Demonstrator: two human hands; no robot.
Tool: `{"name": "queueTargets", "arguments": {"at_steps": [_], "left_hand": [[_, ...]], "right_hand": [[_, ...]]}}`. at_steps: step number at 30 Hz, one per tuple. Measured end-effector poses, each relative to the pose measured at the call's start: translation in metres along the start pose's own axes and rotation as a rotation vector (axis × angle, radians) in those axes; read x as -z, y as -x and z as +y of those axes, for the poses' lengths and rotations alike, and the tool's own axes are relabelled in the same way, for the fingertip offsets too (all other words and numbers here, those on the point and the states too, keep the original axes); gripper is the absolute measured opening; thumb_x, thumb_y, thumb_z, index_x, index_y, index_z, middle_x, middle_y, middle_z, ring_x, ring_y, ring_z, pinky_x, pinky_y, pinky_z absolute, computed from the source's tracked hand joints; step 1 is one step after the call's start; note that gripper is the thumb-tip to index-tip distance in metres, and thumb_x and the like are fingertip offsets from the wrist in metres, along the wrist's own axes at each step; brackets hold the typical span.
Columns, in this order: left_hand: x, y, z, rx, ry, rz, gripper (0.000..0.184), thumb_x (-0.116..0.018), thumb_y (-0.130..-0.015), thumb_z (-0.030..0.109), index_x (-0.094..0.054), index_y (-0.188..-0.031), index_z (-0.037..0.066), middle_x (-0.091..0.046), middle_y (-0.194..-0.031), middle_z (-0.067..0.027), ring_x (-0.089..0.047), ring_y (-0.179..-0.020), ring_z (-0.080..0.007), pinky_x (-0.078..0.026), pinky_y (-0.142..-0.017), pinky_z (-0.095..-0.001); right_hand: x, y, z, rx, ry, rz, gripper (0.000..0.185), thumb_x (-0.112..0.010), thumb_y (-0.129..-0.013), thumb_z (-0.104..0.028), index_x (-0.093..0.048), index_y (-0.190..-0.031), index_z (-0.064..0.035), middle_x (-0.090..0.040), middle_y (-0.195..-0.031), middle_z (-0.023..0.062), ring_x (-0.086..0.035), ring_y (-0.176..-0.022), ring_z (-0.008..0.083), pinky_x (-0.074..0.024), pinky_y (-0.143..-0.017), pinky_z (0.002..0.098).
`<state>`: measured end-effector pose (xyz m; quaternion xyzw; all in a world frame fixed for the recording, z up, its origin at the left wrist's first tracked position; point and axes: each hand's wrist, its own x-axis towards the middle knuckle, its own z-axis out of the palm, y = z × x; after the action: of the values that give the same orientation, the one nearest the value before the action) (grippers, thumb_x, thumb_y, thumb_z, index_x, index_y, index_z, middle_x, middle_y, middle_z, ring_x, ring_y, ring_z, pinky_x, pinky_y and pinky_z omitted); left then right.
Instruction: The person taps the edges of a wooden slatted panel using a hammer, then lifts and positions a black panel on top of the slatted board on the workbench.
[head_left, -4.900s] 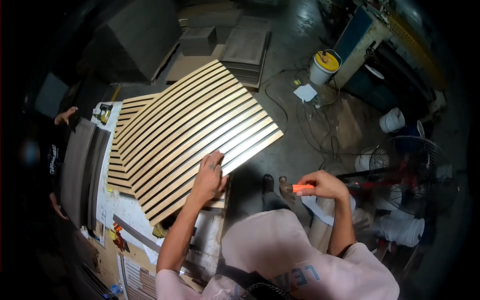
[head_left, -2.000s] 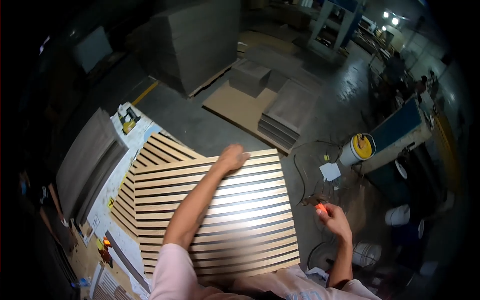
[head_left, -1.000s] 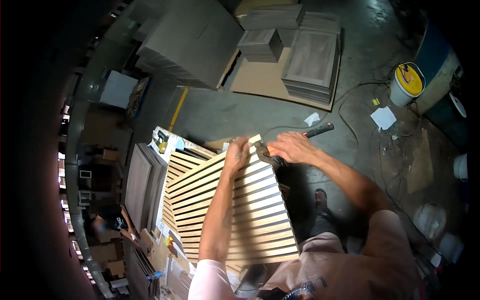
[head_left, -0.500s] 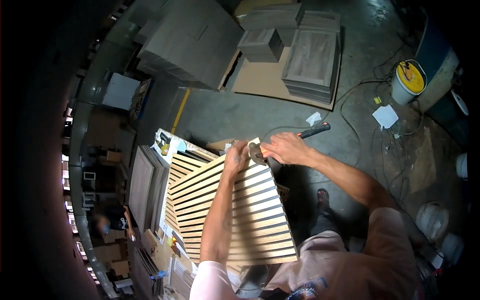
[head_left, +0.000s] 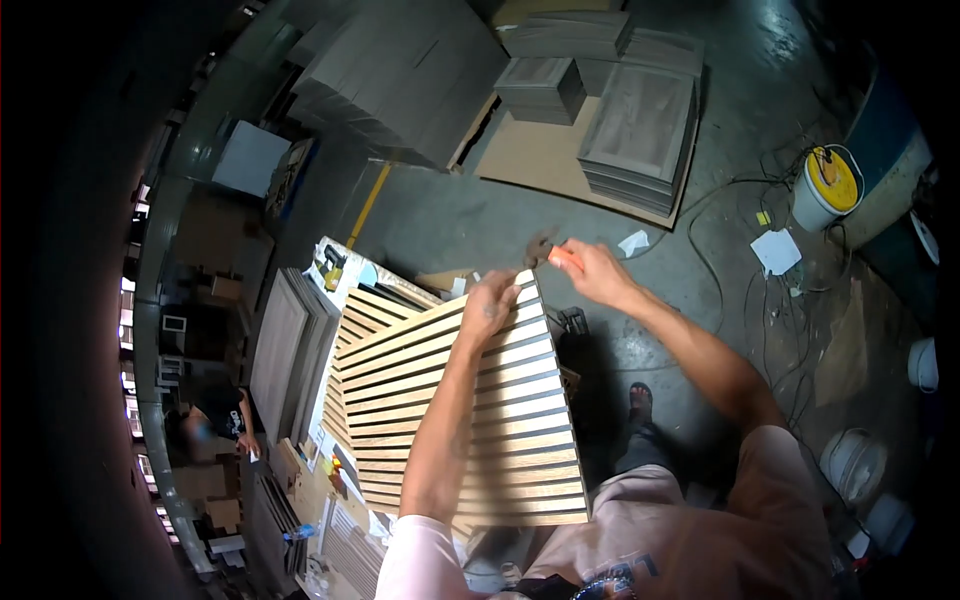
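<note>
My right hand [head_left: 598, 275] is closed around a claw hammer with an orange grip. The hammer's dark, motion-blurred head [head_left: 541, 246] is raised just beyond the far right corner of a slatted wooden panel [head_left: 510, 420]. That panel has pale wood strips with dark grooves and lies on another slatted panel [head_left: 372, 322], turned at a different angle. At the far edge, beside that corner, my left hand [head_left: 488, 303] has its fingers curled onto the upper panel. Whether those fingers also pinch something small is hidden.
Grey board stacks [head_left: 640, 130] stand ahead on a cardboard sheet [head_left: 520, 165]. A white bucket with a yellow lid [head_left: 828, 185] and loose cables are at the right. More boards [head_left: 285, 345] lean left of the worktable. A co-worker [head_left: 215, 415] is at far left.
The hammer has lifted away from the panel's corner, moving forward and right with my right hand. My left hand stays near the far edge. The view has shifted slightly.
</note>
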<state>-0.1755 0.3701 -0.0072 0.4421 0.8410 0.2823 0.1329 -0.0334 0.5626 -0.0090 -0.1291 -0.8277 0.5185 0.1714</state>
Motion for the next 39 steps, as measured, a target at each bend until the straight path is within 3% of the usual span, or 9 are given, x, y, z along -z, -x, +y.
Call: {"name": "queueTargets", "arguments": {"at_steps": [2, 3, 6, 8, 16, 24, 30, 35, 39], "left_hand": [[-0.003, 0.001, -0.003, 0.011, -0.028, 0.037, 0.031, -0.061, -0.087, 0.019, -0.061, -0.111, -0.001, -0.06, -0.091, -0.015, -0.061, -0.083, -0.0284, -0.047, -0.076, -0.0337], [-0.003, 0.001, -0.004, 0.013, -0.051, 0.054, 0.031, -0.062, -0.087, 0.02, -0.061, -0.11, -0.001, -0.06, -0.092, -0.0152, -0.062, -0.083, -0.0285, -0.047, -0.076, -0.034], [0.0, 0.001, 0.003, 0.06, -0.093, 0.052, 0.03, -0.064, -0.086, 0.021, -0.062, -0.106, -0.001, -0.06, -0.094, -0.0175, -0.061, -0.085, -0.0338, -0.047, -0.076, -0.0387], [0.0, -0.001, 0.006, 0.058, -0.085, 0.044, 0.026, -0.066, -0.083, 0.017, -0.063, -0.101, -0.001, -0.06, -0.096, -0.0202, -0.058, -0.088, -0.0396, -0.045, -0.077, -0.0442], [-0.001, -0.002, -0.011, -0.048, -0.16, 0.026, 0.028, -0.06, -0.089, 0.021, -0.061, -0.107, 0.0, -0.059, -0.095, -0.0173, -0.06, -0.085, -0.0371, -0.046, -0.076, -0.0385], [0.003, -0.003, -0.005, 0.014, -0.152, -0.051, 0.027, -0.06, -0.089, 0.021, -0.06, -0.109, 0.002, -0.06, -0.099, -0.0166, -0.059, -0.091, -0.0363, -0.045, -0.08, -0.039], [0.003, 0.042, 0.029, 0.0, -0.198, 0.308, 0.027, -0.06, -0.088, 0.018, -0.059, -0.107, -0.001, -0.057, -0.107, -0.0199, -0.058, -0.093, -0.0356, -0.046, -0.083, -0.0405], [0.003, 0.195, 0.07, 0.337, -0.105, 0.49, 0.031, -0.058, -0.09, 0.019, -0.057, -0.113, -0.002, -0.049, -0.118, -0.0258, -0.05, -0.109, -0.0404, -0.041, -0.093, -0.0451], [-0.001, 0.324, 0.076, 0.846, -0.229, 0.67, 0.061, -0.056, -0.086, 0.025, -0.037, -0.132, -0.01, -0.028, -0.14, -0.0325, -0.025, -0.132, -0.045, -0.019, -0.111, -0.0487]], "right_hand": [[-0.001, -0.013, 0.015, 0.017, 0.019, 0.056, 0.029, -0.054, -0.091, -0.029, -0.058, -0.086, -0.0004, -0.063, -0.076, 0.0216, -0.06, -0.071, 0.0428, -0.0458, -0.063, 0.0463], [-0.003, -0.024, 0.027, 0.045, 0.063, 0.052, 0.034, -0.055, -0.092, -0.032, -0.058, -0.086, 0.001, -0.058, -0.063, 0.0167, -0.058, -0.057, 0.0326, -0.0423, -0.053, 0.0397], [0.02, -0.054, 0.013, -0.214, 0.018, -0.263, 0.04, -0.055, -0.093, -0.035, -0.056, -0.077, 0.0012, -0.052, -0.054, 0.0116, -0.051, -0.047, 0.0225, -0.0392, -0.048, 0.0385], [0.013, -0.076, 0.03, -0.137, 0.028, -0.256, 0.045, -0.054, -0.093, -0.036, -0.053, -0.068, 0.0007, -0.047, -0.05, 0.0083, -0.046, -0.044, 0.0161, -0.0374, -0.045, 0.0376], [0.005, -0.099, 0.021, -0.179, 0.161, -0.472, 0.046, -0.057, -0.092, -0.032, -0.05, -0.059, -0.0001, -0.044, -0.046, 0.0057, -0.041, -0.038, 0.0158, -0.0312, -0.037, 0.0351], [0.007, -0.09, 0.03, -0.177, 0.076, -0.436, 0.042, -0.061, -0.088, -0.034, -0.056, -0.062, 0.0, -0.05, -0.05, 0.0069, -0.044, -0.039, 0.0154, -0.034, -0.037, 0.033], [-0.023, -0.059, 0.05, -0.316, -0.311, -0.287, 0.039, -0.078, -0.072, -0.037, -0.057, -0.07, -0.0032, -0.056, -0.057, 0.0028, -0.042, -0.039, 0.0088, -0.0312, -0.036, 0.0273], [-0.041, -0.037, 0.029, -0.434, -0.474, -0.302, 0.034, -0.075, -0.077, -0.034, -0.058, -0.078, -0.0046, -0.048, -0.056, -0.0034, -0.038, -0.039, 0.0055, -0.0259, -0.035, 0.0234], [-0.052, -0.038, 0.023, -0.432, -0.578, -0.255, 0.022, -0.071, -0.079, -0.024, -0.061, -0.086, -0.0062, -0.048, -0.057, -0.0042, -0.036, -0.038, 0.004, -0.0255, -0.036, 0.0219]]}}
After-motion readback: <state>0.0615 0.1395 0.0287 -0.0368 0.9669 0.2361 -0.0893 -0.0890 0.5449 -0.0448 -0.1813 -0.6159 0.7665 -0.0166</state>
